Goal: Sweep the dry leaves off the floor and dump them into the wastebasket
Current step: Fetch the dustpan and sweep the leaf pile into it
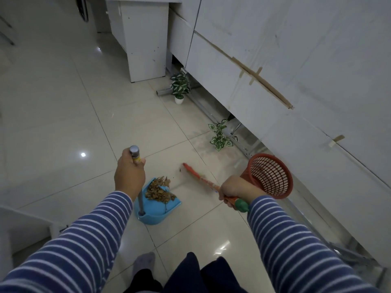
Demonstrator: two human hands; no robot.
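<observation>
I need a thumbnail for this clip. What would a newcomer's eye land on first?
Probably the blue dustpan low in the middle, with a heap of dry leaves piled on it. Next comes the red mesh wastebasket at the right, its open mouth turned toward the camera. The orange broom slants across the pale floor tiles between them.

Glossy pale floor tiles [53, 102] beside scuffed white cabinets [275, 49]

- A home-like indoor room: glossy tiled floor [53, 102] fills the frame.
- White cabinets [146, 39] at top and right; small potted plants [179, 83] at centre.
</observation>
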